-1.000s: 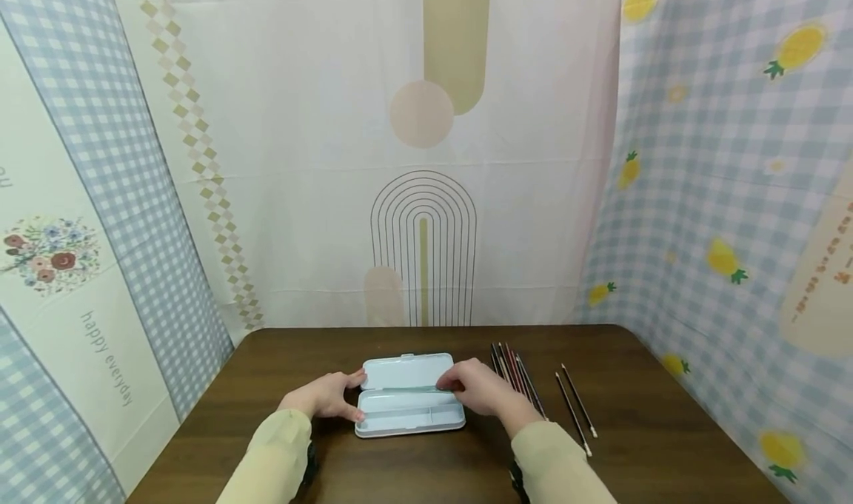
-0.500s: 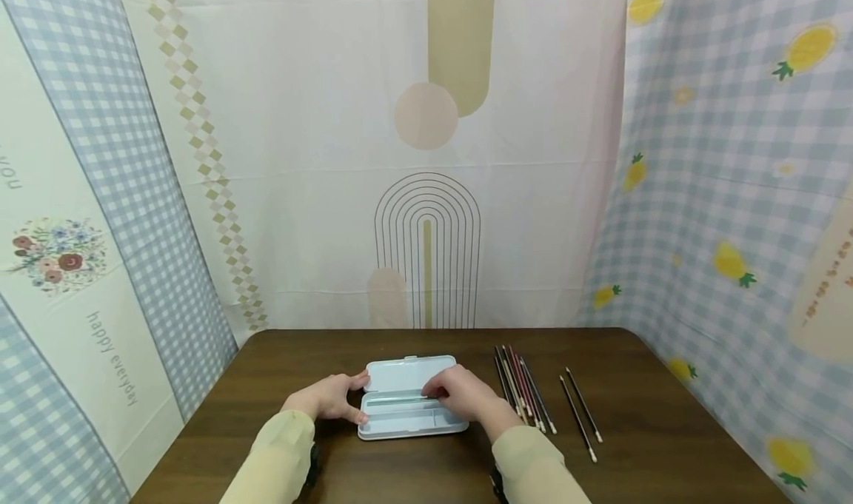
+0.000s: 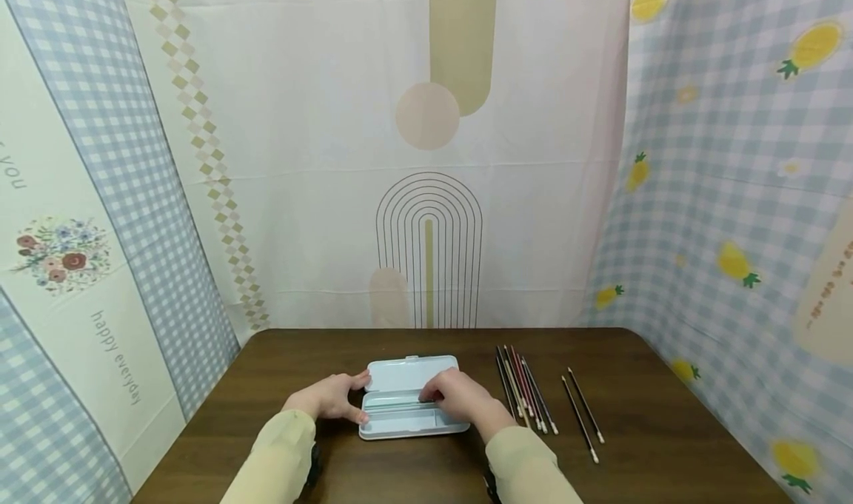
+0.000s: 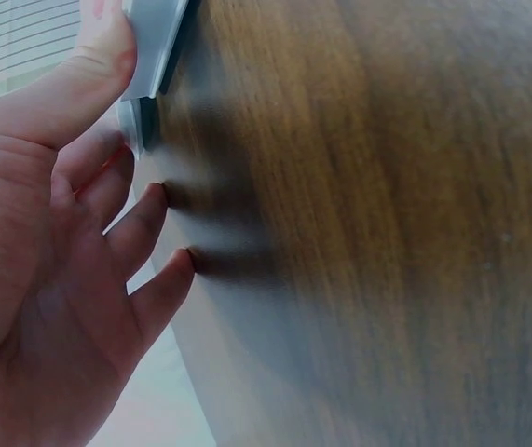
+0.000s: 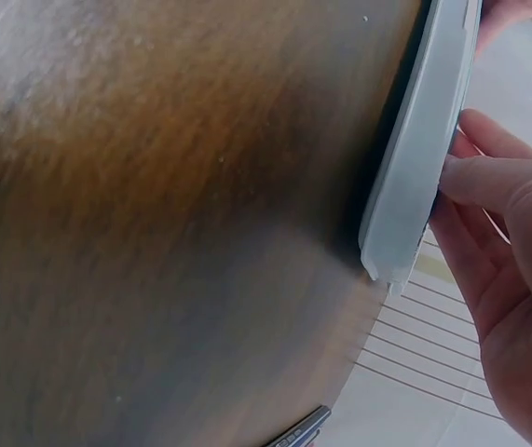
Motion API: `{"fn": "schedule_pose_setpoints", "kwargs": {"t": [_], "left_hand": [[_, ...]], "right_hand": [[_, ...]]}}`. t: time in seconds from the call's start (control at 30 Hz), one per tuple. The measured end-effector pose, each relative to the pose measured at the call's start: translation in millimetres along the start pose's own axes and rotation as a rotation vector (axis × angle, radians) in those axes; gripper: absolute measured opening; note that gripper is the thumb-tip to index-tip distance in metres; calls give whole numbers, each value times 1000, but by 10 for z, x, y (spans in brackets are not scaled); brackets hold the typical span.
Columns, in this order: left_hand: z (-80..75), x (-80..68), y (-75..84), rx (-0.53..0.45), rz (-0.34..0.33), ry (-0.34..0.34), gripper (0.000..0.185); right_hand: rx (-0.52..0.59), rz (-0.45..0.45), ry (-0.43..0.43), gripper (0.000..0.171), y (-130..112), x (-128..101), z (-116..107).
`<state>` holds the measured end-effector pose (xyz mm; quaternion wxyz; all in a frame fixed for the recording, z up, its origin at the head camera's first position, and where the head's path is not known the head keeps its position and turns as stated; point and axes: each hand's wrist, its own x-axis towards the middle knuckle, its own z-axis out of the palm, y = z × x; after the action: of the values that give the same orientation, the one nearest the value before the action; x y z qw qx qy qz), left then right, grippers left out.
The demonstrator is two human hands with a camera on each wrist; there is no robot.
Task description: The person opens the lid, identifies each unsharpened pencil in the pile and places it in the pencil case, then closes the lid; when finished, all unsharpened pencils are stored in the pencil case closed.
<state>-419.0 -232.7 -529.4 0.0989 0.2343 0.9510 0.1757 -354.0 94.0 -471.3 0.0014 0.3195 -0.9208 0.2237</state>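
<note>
- broadly, the brown table (image 3: 640, 415) carries everything i'm watching – the open pale-blue pencil case (image 3: 412, 374) sits mid-table, toward the near edge.
- my left hand (image 3: 326, 398) braces the case's left end, thumb on the lid edge, fingers fairly straight.
- my right hand (image 3: 460, 397) rests over the tray; i cannot tell whether it pinches anything.
- loose pencils (image 3: 523, 387) lie just right – a careless wrist could scatter them, or tip the lid shut.

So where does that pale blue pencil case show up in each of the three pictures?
Head: pencil case lies open at table centre, between both hands.
Left wrist: only its corner, top left, under the thumb.
Right wrist: its edge, upper right.
Shared landmark: the dark wooden table.
</note>
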Motion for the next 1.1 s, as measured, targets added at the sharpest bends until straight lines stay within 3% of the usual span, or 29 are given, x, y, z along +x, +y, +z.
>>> {"fn": "schedule_pose_setpoints", "kwargs": {"t": [0.23, 0.4, 0.5, 0.6, 0.73, 0.87, 1.0, 1.1], "left_hand": [[14, 27, -11, -40, -21, -5, 110], [136, 173, -264, -87, -11, -9, 116], [157, 211, -325, -101, 1, -13, 119], [88, 131, -215, -82, -4, -8, 116], [-67, -48, 70, -41, 1, -2, 109], [-130, -126, 204, -30, -8, -15, 106], [-102, -82, 153, -47, -19, -21, 107], [5, 51, -42, -78, -18, -28, 112]], "right_hand": [[23, 8, 3, 33, 15, 0, 23], [43, -1, -7, 30, 16, 7, 35], [42, 2, -10, 30, 13, 6, 38], [37, 7, -9, 31, 13, 11, 40], [54, 31, -12, 31, 28, 9, 32], [68, 65, -17, 32, 36, -3, 26], [63, 55, -3, 31, 54, -14, 18], [69, 54, 1, 31, 76, -27, 20]]}}
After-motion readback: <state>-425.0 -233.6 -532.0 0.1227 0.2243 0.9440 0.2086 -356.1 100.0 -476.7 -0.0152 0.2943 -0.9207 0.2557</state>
